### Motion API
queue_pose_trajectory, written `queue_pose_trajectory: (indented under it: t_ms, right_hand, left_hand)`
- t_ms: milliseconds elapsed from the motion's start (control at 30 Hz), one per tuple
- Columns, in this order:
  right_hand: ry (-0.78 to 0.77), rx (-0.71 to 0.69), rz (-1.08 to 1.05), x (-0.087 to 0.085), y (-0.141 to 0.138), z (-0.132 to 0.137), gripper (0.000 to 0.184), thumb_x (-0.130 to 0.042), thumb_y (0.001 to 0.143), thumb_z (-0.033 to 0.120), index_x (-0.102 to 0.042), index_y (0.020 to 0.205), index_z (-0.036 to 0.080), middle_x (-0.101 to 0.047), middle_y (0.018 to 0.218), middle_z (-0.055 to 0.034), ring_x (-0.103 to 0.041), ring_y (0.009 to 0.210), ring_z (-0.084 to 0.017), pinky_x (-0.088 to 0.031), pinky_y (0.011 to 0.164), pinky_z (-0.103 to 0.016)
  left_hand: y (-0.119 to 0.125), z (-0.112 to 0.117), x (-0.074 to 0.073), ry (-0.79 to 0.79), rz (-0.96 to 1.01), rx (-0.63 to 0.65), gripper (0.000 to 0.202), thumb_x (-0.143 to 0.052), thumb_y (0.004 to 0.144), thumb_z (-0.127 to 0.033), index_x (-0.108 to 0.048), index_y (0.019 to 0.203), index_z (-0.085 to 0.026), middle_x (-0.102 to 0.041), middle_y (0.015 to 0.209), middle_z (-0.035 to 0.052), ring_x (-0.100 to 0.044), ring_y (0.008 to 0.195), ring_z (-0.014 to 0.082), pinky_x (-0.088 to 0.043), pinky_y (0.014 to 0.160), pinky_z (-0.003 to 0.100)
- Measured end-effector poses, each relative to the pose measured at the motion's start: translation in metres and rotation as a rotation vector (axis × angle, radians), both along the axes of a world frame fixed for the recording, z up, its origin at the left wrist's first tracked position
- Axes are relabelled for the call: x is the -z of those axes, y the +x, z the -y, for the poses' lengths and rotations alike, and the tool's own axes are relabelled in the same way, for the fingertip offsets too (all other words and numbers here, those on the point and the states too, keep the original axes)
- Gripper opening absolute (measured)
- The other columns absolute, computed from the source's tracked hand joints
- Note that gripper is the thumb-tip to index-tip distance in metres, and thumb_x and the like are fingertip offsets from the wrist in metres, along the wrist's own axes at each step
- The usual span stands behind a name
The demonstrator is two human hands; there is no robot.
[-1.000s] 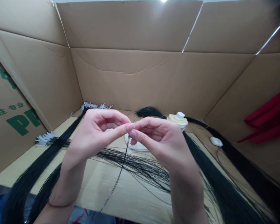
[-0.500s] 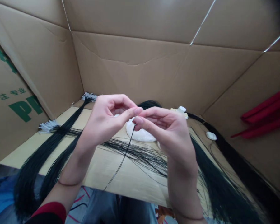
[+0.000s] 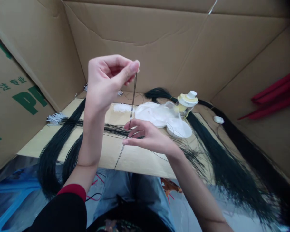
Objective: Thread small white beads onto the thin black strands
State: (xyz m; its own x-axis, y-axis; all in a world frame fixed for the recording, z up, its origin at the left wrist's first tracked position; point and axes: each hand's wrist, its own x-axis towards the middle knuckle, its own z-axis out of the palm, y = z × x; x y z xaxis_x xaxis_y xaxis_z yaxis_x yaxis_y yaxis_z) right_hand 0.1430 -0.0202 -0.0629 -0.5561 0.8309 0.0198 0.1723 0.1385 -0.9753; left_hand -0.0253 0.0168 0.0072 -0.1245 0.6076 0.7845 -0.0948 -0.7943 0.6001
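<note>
My left hand point(image 3: 108, 75) is raised above the board, thumb and fingers pinched on the top of a thin dark cord point(image 3: 133, 93). The cord hangs down in fine doubled strands toward the board's front edge. Lower down, my right hand point(image 3: 151, 137) is beside the cord with thumb and fingers apart; the strands pass by its fingertips. A bundle of dark cords point(image 3: 113, 129) lies across the board behind the hands, its left end carrying white tips point(image 3: 56, 118).
White shallow dishes point(image 3: 147, 112), small white pieces point(image 3: 122, 108) and a clear jar with a white cap point(image 3: 187, 102) stand toward the back. Long dark cord bundles drape over the board's left point(image 3: 49, 161) and right point(image 3: 222, 164). Cardboard walls point(image 3: 135, 25) surround the board point(image 3: 145, 161).
The hands, previously together at the cord's end, have separated. My left hand has risen with the cord; my right hand has dropped lower and its fingers have parted. The view has tilted down.
</note>
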Motion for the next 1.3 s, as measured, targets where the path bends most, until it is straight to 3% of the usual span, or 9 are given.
queue_pose_trajectory:
  t_ms: [100,167,333,433,533,767,1300]
  right_hand:
    - [-0.054,0.079,-0.061,0.022,0.006,0.008,0.050,-0.094,0.061,0.029,-0.072,0.104,0.019,-0.072,0.103,-0.0074,-0.069,0.084,-0.018,-0.057,0.077,-0.034]
    - [-0.057,0.118,-0.145,0.024,0.006,0.012,0.047,-0.091,0.067,0.035,-0.071,0.108,0.020,-0.073,0.103,-0.0067,-0.070,0.088,-0.018,-0.058,0.082,-0.035]
    - [0.049,0.228,-0.437,-0.010,-0.012,0.006,0.031,-0.085,0.076,0.042,-0.074,0.097,0.022,-0.074,0.094,-0.0010,-0.069,0.086,-0.014,-0.059,0.082,-0.030]
    - [0.112,0.311,-0.645,-0.030,-0.023,0.000,0.018,-0.086,0.075,0.033,-0.076,0.082,0.019,-0.073,0.076,0.0011,-0.068,0.072,-0.011,-0.058,0.074,-0.025]
    - [0.082,0.359,-0.741,-0.036,-0.025,0.000,0.015,-0.087,0.073,0.027,-0.076,0.077,0.018,-0.073,0.068,0.0013,-0.067,0.065,-0.010,-0.058,0.070,-0.024]
    - [0.104,0.404,-0.802,-0.032,-0.018,0.011,0.013,-0.086,0.074,0.027,-0.077,0.076,0.018,-0.073,0.069,0.0012,-0.066,0.066,-0.009,-0.057,0.071,-0.023]
    - [0.117,0.325,-0.736,-0.054,-0.021,-0.005,0.011,-0.087,0.072,0.028,-0.081,0.072,0.019,-0.069,0.064,0.0003,-0.058,0.062,-0.010,-0.052,0.066,-0.025]
  left_hand:
    - [-0.004,-0.009,-0.001,0.017,0.047,0.028,0.027,-0.076,0.084,-0.002,-0.074,0.064,-0.021,-0.066,0.057,-0.0060,-0.054,0.048,0.0051,-0.043,0.047,0.021]
    - [-0.003,-0.013,0.000,-0.004,0.049,0.053,0.027,-0.074,0.087,-0.006,-0.073,0.064,-0.022,-0.066,0.059,-0.0057,-0.055,0.049,0.0054,-0.044,0.049,0.022]
    - [0.007,-0.012,0.002,-0.103,-0.066,0.129,0.023,-0.079,0.086,-0.016,-0.071,0.065,-0.020,-0.066,0.058,-0.0043,-0.055,0.051,0.0077,-0.049,0.053,0.024]
    - [0.010,-0.005,0.003,-0.138,-0.159,0.185,0.021,-0.085,0.079,-0.023,-0.072,0.063,-0.020,-0.066,0.056,-0.0037,-0.057,0.052,0.0093,-0.050,0.052,0.025]
    - [0.012,0.003,0.003,-0.157,-0.158,0.185,0.019,-0.080,0.080,-0.016,-0.072,0.063,-0.018,-0.066,0.057,-0.0036,-0.060,0.052,0.0083,-0.050,0.051,0.021]
    - [0.016,0.015,0.002,-0.212,-0.134,0.164,0.012,-0.079,0.077,-0.015,-0.076,0.066,-0.016,-0.070,0.057,-0.0018,-0.064,0.053,0.0089,-0.055,0.053,0.017]
    - [0.012,0.020,0.003,-0.264,-0.015,0.066,0.017,-0.085,0.076,-0.033,-0.078,0.071,-0.019,-0.077,0.068,0.0021,-0.074,0.062,0.0156,-0.061,0.060,0.022]
